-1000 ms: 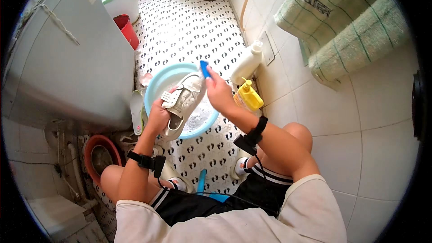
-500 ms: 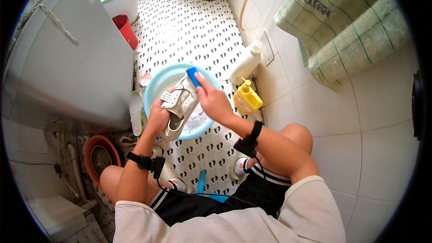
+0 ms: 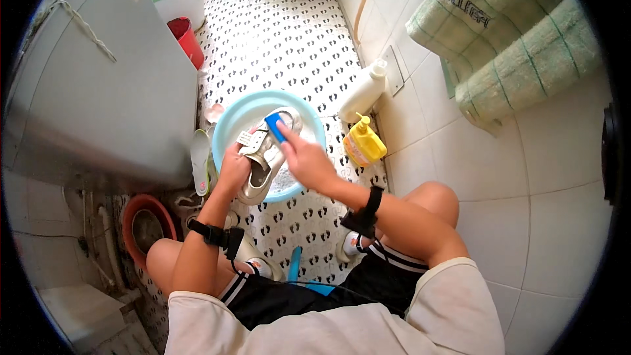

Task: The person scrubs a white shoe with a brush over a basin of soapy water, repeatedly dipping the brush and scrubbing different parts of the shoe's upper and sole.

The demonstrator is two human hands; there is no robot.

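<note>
In my left hand (image 3: 233, 172) is a wet white shoe (image 3: 268, 155), gripped at its side by the opening, with its toe pointing away from me. It is tilted over a light blue basin (image 3: 321, 134) that holds whitish, sudsy water. My right hand (image 3: 307, 163) is closed around a small blue scrub brush (image 3: 275, 127), pressed on the shoe's upper near the toe. The brush's underside is hidden against the shoe. A pale tag or strap (image 3: 245, 138) sticks out beside my left fingers.
Right of the basin stand a yellow pump bottle (image 3: 365, 146) and a white bottle (image 3: 363, 95). An insole (image 3: 200, 158) lies to the left, by a grey appliance (image 3: 112, 92). A reddish-brown tub (image 3: 130, 225) is near my left knee. Towels (image 3: 486, 33) hang on the right wall.
The brush has moved left and slightly down over the shoe, from its edge onto the upper, and the toe end now shows beyond it. My left hand still holds the shoe.
</note>
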